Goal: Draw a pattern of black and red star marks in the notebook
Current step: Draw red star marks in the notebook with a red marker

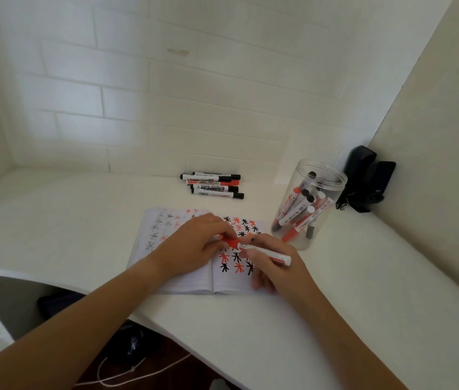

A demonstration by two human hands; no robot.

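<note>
An open lined notebook (189, 282) lies on the white desk, its right page covered with rows of black and red star marks (236, 263); fainter marks show on the left page. My right hand (276, 266) grips the white barrel of a red marker (265, 253) above the page. My left hand (194, 246) pinches the marker's red cap (231, 243) at its tip end. Whether the cap sits fully on the marker is hard to tell. Both hands hide the middle of the pattern.
Several black and red whiteboard markers (214, 185) lie in a group near the back wall. A clear plastic jar (307, 204) holding more markers stands right of the notebook. A black object (366, 181) leans in the right corner. The desk's front edge (166, 325) curves below my arms.
</note>
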